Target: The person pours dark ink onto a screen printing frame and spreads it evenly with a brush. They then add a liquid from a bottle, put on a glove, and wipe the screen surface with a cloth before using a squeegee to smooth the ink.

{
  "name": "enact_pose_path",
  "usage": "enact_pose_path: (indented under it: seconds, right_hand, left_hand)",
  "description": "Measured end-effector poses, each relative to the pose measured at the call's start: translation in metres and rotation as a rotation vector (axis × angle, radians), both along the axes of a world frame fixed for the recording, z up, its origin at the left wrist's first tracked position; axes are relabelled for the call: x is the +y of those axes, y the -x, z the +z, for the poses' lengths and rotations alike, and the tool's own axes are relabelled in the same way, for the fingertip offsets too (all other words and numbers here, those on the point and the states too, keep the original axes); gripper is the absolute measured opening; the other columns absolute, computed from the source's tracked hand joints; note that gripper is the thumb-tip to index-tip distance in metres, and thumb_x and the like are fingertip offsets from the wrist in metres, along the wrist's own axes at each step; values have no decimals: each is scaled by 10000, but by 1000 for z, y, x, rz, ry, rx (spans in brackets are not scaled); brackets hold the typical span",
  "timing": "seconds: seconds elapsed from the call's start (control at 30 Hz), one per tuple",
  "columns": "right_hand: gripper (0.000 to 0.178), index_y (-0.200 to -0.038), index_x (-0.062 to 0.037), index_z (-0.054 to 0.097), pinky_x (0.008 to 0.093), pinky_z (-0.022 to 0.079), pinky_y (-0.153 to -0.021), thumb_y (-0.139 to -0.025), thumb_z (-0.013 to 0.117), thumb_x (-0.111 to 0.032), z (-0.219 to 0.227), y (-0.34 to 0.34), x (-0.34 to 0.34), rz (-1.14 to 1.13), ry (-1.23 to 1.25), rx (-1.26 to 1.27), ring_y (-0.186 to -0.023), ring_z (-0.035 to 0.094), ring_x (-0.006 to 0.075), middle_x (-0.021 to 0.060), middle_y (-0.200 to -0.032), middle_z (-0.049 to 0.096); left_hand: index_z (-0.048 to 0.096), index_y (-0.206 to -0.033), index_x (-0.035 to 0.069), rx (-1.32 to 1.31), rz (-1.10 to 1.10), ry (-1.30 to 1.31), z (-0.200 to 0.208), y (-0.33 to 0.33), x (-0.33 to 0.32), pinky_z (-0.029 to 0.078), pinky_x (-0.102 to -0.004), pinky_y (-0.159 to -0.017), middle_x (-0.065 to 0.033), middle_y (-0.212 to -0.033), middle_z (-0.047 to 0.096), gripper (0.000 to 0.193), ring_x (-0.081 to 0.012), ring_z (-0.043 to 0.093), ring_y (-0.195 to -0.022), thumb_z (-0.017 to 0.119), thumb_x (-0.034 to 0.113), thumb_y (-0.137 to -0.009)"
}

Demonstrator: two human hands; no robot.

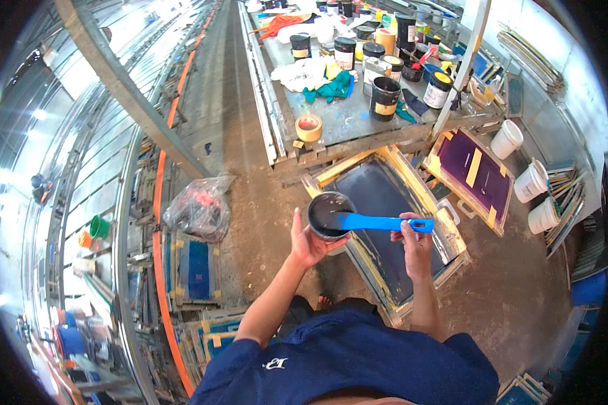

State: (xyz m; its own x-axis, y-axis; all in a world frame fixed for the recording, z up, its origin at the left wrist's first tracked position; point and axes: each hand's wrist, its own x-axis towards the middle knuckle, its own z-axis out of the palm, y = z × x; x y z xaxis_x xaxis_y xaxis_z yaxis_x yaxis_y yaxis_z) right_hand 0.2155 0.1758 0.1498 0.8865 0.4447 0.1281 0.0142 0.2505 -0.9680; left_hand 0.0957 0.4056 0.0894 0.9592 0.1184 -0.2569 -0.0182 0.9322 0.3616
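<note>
A small black tub with dark ink-like stuff inside is held from below and the side by my left hand. Its fingers curve around the wall while the thumb points up. My right hand grips the handle of a blue plastic spatula. The spatula lies level across the tub's rim, its tip over the dark contents; whether it touches them I cannot tell. Below both hands, a wood-framed printing screen with a dark mesh and tape along its edges leans at a slant.
Ahead, a metal table carries ink tubs, rags and a tape roll. A second, purple screen stands at right, near several white buckets. Left are a plastic bag, a slanted post and long rails edged by an orange strip.
</note>
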Motion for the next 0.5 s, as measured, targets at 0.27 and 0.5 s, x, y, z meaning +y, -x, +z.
enact_pose_path:
  seconds: [0.27,0.5]
  right_hand:
    - [199,-1121,-36,582,277,495,-665,-980,590,-176,0,-117,116,-401,56,-1,-714,594,119,54,-833,632]
    - [205,-1136,-44,564,291,510,-692,-980,592,-175,-32,-208,227,-600,102,18,-748,599,130,55,-888,625]
  left_hand:
    - [460,-1392,33,-8,-227,150,-10,-196,121,421,-569,-1048,-209,-1349,531,982,-387,551,-1186,289,830,-845]
    - [436,-1390,-4,1,-38,366,-56,-325,188,435,-536,-1041,-213,-1355,521,926,-385,553,-1184,379,762,-873]
